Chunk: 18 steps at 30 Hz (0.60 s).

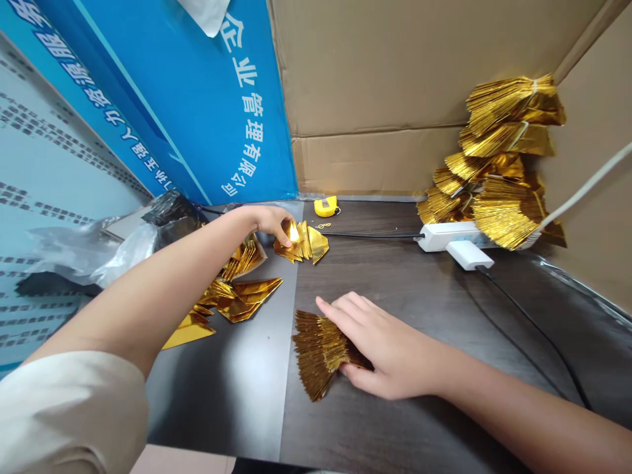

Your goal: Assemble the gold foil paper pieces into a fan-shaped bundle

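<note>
Near the middle of the dark table, my left hand reaches over a small spread of folded gold foil pieces, its thumb and fingers closed on the left end of them. Closer to me, my right hand is wrapped round the narrow end of a fanned bundle of pleated gold foil, whose fan points left. More folded gold pieces lie in a loose heap under and beside my left forearm.
Banded gold foil fans are stacked at the back right, by a white power strip with a plug and black cables. A yellow tape measure sits by the cardboard wall. Plastic bags lie at the left.
</note>
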Each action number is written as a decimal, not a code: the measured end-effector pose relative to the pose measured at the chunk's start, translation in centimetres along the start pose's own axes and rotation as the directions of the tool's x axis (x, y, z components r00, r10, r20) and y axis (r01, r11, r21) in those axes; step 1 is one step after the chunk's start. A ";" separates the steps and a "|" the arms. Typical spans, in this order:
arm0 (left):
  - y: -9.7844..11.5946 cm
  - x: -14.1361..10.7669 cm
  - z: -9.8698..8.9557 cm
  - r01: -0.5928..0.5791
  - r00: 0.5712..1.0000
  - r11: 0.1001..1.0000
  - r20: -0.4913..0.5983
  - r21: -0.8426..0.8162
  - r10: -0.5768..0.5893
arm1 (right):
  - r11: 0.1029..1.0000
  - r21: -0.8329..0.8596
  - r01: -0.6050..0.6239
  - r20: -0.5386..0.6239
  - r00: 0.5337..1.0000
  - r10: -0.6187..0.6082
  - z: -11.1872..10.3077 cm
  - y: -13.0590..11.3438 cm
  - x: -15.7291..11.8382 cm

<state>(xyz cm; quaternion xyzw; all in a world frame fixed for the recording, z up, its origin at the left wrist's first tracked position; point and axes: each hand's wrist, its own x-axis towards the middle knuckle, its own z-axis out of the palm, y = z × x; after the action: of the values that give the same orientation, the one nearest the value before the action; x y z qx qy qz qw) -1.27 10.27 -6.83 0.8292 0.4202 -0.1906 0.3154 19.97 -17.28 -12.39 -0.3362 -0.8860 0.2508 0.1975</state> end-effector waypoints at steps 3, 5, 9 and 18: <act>0.0 0.3 0.0 0.030 0.999 0.999 0.032 -0.020 -0.029 | 1.000 -0.001 0.000 0.001 1.000 0.000 0.0 0.0 0.0; 0.0 0.6 0.0 0.044 0.999 0.999 0.031 -0.027 -0.043 | 1.000 -0.006 -0.002 0.009 1.000 0.003 0.0 0.0 0.0; 0.1 1.2 -0.1 0.052 0.999 0.998 -0.007 -0.044 -0.052 | 1.000 -0.009 -0.004 0.015 1.000 0.004 -0.1 -0.1 0.0; 0.5 2.6 -0.2 0.030 0.997 0.995 0.077 -0.099 -0.022 | 1.000 -0.002 -0.006 0.009 1.000 0.006 0.0 -0.1 0.1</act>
<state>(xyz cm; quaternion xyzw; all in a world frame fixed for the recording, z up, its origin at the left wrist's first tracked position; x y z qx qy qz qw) 0.64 11.67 -7.99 0.7991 0.4277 -0.2047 0.3695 19.92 -17.26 -12.31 -0.3379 -0.8861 0.2521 0.1926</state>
